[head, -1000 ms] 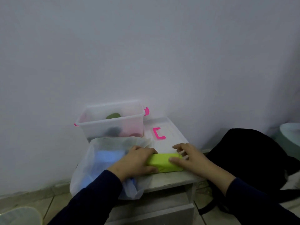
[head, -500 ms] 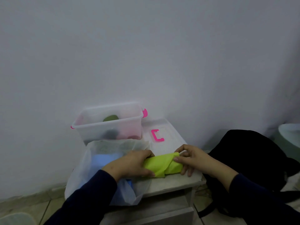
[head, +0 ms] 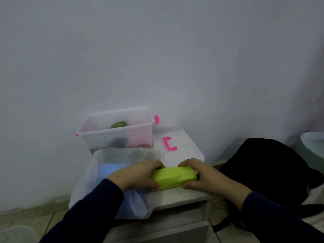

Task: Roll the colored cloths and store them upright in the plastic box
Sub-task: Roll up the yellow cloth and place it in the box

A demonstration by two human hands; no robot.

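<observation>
A lime-green cloth lies as a thick roll near the front edge of a small white cabinet top. My left hand grips the roll's left end, and my right hand grips its right end. Behind them, against the wall, stands the clear plastic box with pink clips. Inside it I see a dark green roll and pinkish and dark shapes through the wall. A translucent white bag holding a blue cloth sits left of the roll.
The box's clear lid with a pink clip lies at the back right of the cabinet top. A black bag sits on the floor to the right. A pale bin rim shows at the far right.
The green cloth has gone from a loosely folded bundle with a flap showing to a tight, smooth roll. Both hands now wrap its ends.
</observation>
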